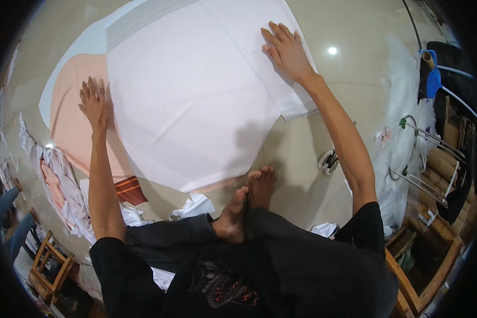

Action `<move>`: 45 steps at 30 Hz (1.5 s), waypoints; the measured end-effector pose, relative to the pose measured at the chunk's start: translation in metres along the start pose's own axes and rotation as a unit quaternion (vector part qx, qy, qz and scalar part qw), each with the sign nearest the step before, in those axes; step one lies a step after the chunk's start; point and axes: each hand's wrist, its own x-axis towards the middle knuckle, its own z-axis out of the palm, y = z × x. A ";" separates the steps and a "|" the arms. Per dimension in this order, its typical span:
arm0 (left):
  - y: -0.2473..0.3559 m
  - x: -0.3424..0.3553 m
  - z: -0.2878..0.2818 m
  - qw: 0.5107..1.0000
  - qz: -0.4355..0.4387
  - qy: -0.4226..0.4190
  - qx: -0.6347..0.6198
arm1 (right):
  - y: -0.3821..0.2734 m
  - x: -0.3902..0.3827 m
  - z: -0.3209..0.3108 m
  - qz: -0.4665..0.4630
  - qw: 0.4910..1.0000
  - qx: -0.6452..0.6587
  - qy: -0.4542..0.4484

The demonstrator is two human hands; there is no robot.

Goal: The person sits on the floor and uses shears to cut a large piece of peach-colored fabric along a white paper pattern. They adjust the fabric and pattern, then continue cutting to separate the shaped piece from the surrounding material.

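White cloth [185, 100] spread wide across a shiny tiled floor [350, 69]

My floor is beige tile, glossy enough to throw back a lamp as a bright spot [332, 51] beyond my right wrist. The white cloth lies flat on it in front of me, covering the middle, with a soft wrinkle or two. A straight line sets off a strip along its right side; I cannot tell whether that is a fold or a second piece. The peach cloth [71, 111] shows along its left, partly under it, and a paler sheet [82, 42] reaches out beyond both.

My right fingers [276, 31] are spread, palm down, on the white strip, gripping nothing. My left fingers [93, 87] are loose too, resting on the peach cloth just beside the white edge.

My bare feet [261, 186] are by the near edge, next to a white scrap [196, 205]. A striped reddish-brown piece [131, 191] and a crumpled heap [63, 191] lie to my left; farther off, a wooden stool [50, 265] and another person's blue-trousered legs [17, 241]. To my right are clear plastic sheeting [400, 90], metal rods [434, 140], a blue plastic object [433, 82] and a wooden frame [440, 270].
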 end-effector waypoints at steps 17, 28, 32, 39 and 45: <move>-0.019 0.107 0.019 0.999 -0.013 -0.029 0.020 | 0.044 0.128 0.007 0.014 0.996 0.042 -0.077; 0.051 -0.078 -0.023 0.998 0.055 0.004 0.018 | 0.001 -0.006 -0.017 0.045 0.998 0.031 0.036; 0.083 -0.161 -0.028 0.997 0.052 -0.053 -0.003 | 0.013 -0.046 -0.016 0.069 0.997 0.018 0.034; 0.171 -0.212 -0.078 0.945 0.222 -0.114 -0.212 | -0.044 -0.081 -0.044 0.030 0.982 0.156 0.098; 0.181 -0.239 -0.056 0.925 0.246 -0.157 -0.244 | -0.065 -0.144 -0.044 0.150 0.949 0.247 0.125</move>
